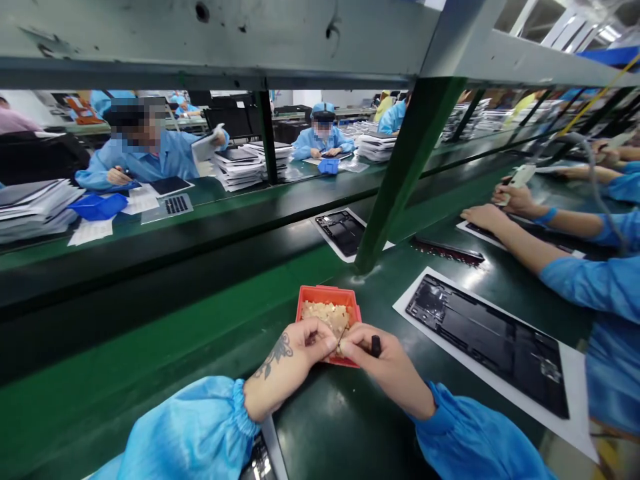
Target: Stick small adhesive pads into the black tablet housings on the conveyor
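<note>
Both my hands meet over the near part of a small red box (355, 305) filled with small tan pieces (320, 310). My left hand (300, 347) is closed, with thumb and forefinger pinching the edge of a flat tan piece (337, 321) dotted with small marks. My right hand (373, 353) is pinched at the same spot, fingertips almost touching the left ones. A dark stick-like thing with a blunt black end (375, 345) pokes out from between its fingers; the rest of it is hidden. What lies between the fingertips is too small to make out.
To the right, a black device panel (490, 340) lies on white paper. Another panel (343, 230) rests behind the green post (395, 193). A dark strip (447, 252) is nearby. A co-worker's hands (500, 207) work at right. Part of a panel (260, 460) shows under my left sleeve.
</note>
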Demonstrator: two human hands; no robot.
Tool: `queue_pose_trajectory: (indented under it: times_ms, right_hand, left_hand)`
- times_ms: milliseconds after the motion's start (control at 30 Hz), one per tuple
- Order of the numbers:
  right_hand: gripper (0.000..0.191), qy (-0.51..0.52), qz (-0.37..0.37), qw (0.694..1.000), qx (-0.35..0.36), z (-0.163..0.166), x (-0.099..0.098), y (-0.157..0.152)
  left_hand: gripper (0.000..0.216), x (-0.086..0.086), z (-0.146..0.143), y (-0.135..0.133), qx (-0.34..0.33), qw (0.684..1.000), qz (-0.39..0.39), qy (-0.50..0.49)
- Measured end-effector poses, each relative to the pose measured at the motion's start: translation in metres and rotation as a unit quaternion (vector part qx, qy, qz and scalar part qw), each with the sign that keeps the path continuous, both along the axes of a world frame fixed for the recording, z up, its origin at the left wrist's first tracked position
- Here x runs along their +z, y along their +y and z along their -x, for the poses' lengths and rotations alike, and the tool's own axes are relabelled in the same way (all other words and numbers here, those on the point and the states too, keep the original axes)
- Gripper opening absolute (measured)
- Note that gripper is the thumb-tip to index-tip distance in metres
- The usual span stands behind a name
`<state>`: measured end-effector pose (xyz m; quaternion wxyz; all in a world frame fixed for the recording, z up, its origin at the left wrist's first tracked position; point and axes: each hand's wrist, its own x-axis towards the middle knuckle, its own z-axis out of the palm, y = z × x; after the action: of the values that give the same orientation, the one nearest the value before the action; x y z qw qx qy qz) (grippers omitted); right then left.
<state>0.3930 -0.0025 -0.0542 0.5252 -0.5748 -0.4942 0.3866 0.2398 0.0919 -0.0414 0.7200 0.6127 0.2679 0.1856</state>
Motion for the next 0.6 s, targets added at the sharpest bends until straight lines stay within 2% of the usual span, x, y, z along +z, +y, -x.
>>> queue_pose_trajectory:
  times_ms: [100,300,467,600]
  right_hand:
    - [0.03,0.007,-0.004,1.0,-0.027,0.0,-0.001,0.001]
    - [0.023,0.022,-0.011,0.999,0.043,0.003,0.003,0.0]
    - [0.024,-0.045,-0.025,0.998,0.019,0.001,0.0,0.001]
    - [0.024,-0.068,-0.043,0.997,-0.015,0.001,-0.003,0.0]
  left_hand:
    - [0.024,0.0,-0.001,0.0,-0.01,0.997,0.071,-0.033]
    - [0.025,-0.001,-0.003,-0.004,-0.002,0.993,0.112,-0.047]
    - [0.026,-0.003,-0.001,-0.009,0.025,0.99,0.133,-0.039]
    - [0.024,-0.005,0.002,-0.012,0.018,0.988,0.146,-0.041]
